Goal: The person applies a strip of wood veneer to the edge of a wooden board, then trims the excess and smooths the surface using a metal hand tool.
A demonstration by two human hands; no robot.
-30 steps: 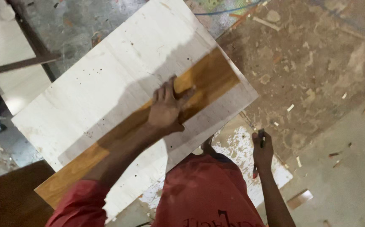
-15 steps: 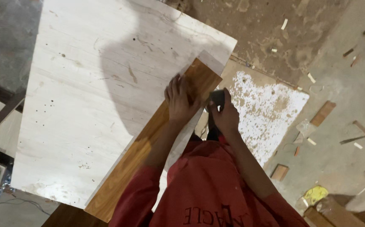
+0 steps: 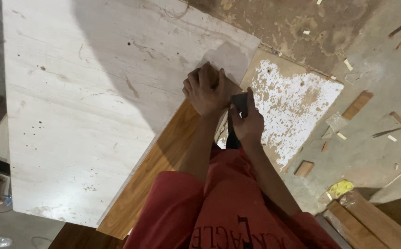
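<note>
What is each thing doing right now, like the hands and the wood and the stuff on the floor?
Left hand: pressed flat on the brown plank's end.
Right hand: gripping a small dark tool at the plank's end.
Brown plank: lying flat along the white board's edge.
White board: flat, scuffed and spotted.
Speckled sheet: on the floor, paint worn.
Wood scraps: scattered on the floor.

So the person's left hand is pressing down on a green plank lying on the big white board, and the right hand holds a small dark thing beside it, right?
Not quite: the head view shows the plank is brown wood, not green. The left hand does press on it atop the white board, and the right hand holds a small dark thing beside it.
</note>
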